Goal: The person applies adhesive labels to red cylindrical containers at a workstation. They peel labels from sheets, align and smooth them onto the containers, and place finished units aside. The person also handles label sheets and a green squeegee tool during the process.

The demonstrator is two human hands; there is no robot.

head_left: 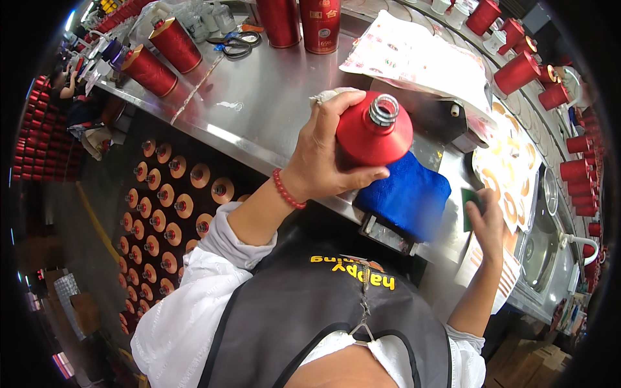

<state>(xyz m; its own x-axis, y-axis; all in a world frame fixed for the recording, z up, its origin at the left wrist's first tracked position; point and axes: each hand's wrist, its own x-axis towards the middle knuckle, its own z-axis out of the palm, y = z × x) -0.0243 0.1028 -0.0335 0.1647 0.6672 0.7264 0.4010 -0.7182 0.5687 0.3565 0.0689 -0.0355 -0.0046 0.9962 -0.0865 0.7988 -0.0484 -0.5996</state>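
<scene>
Head view:

- Your left hand is closed around a red ceramic bottle, thumb across its lower front, fingers wrapped over the far side of its body.
- The bottle is tilted so its open, silver threaded neck points up toward you; the shoulder and neck stick out to the right of your grip, clear of the fingers.
- A pale cloth peeks out behind your fingertips, against the bottle's far side.
- A red bead bracelet circles your left wrist.
- Just below the bottle, touching or nearly so, a blue cloth is draped over a small fixture at the near edge of the steel table.
- Your right hand lies well apart to the right, its fingers curled on a small dark green pad; how firmly it grips, you cannot tell.
- That hand rests beside sheets of round orange labels.
- Further back on the table: red cylindrical tubes, scissors, and a printed sheet.
- More red bottles line the right side.
- Below the table edge, rows of capped bottle tops face up.
</scene>
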